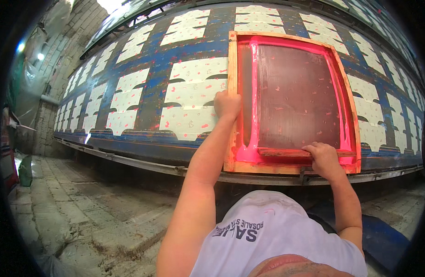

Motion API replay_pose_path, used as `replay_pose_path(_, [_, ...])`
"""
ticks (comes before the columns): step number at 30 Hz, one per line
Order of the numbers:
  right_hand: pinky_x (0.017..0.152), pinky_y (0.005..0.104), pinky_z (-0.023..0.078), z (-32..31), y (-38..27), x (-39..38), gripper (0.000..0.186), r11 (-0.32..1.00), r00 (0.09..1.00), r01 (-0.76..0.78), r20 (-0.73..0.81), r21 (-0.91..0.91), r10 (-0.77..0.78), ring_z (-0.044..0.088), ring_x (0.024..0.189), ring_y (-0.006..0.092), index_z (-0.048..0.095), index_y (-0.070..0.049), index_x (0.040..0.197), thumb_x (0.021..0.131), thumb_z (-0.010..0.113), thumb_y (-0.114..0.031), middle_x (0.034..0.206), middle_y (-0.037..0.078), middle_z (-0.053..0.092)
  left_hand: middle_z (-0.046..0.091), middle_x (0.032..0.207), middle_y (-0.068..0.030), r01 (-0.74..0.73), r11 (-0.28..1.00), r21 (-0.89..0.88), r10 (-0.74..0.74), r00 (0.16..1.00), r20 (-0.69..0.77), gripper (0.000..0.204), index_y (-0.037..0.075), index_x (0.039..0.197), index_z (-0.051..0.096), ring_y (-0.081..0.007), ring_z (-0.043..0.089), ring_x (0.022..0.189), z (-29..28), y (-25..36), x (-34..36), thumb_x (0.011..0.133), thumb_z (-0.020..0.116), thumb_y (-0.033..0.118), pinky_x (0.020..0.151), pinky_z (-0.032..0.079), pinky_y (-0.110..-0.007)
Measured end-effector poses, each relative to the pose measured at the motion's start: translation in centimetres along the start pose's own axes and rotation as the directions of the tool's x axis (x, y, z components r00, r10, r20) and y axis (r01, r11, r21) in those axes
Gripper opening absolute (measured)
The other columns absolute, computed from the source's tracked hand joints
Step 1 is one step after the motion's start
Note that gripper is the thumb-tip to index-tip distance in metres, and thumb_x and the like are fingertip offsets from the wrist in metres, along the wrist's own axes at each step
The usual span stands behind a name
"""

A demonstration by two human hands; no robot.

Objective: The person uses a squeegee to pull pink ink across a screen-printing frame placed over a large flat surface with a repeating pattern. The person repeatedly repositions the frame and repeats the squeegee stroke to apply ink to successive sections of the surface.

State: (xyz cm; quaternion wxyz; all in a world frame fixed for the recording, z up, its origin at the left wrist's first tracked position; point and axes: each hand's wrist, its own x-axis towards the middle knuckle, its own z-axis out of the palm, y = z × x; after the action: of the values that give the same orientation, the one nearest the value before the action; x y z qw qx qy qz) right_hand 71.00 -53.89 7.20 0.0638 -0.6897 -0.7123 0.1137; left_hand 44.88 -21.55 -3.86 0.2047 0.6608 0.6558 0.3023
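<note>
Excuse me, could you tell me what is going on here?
A person's left hand grips the left side of a wooden-framed screen on a long table. The right hand holds a wooden bar along the screen's near edge. Pink paste lines its inner sides, and pink-marked white pieces lie in rows around it.

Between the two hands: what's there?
Head view: from left hand to right hand, a reddish margin, a bright pink strip, then the dark panel, up to the bar.
</note>
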Motion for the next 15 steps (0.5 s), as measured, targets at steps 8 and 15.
replay_pose_path(8, [0.091,0.0500,0.060,2.8,-1.6,-2.6,0.050,1.000,0.991,0.014,-0.130,-0.010,-0.015,0.075,0.106,0.0371,0.080,-0.011,0.123,0.076,0.074,0.004,0.110,0.012,0.078,0.072,0.116,-0.0258,-0.047,0.998,-0.036,0.048,0.998,0.031,0.041,-0.005,0.106,0.079,-0.0445,0.068,0.117,0.5,0.1,0.9,0.086,0.074,0.030,0.106,0.055,-0.053])
replay_pose_path(15, [0.091,0.0497,0.060,4.5,1.0,2.7,0.057,0.994,0.956,0.049,-0.284,-0.101,-0.076,0.074,0.107,0.0375,0.078,-0.012,0.128,0.074,0.072,0.006,0.117,0.012,0.077,0.071,0.117,-0.0259,-0.033,0.999,0.023,0.032,0.998,0.046,0.042,-0.006,0.109,0.077,-0.0445,0.067,0.118,-0.2,0.8,0.7,0.088,0.072,0.029,0.107,0.055,-0.053])
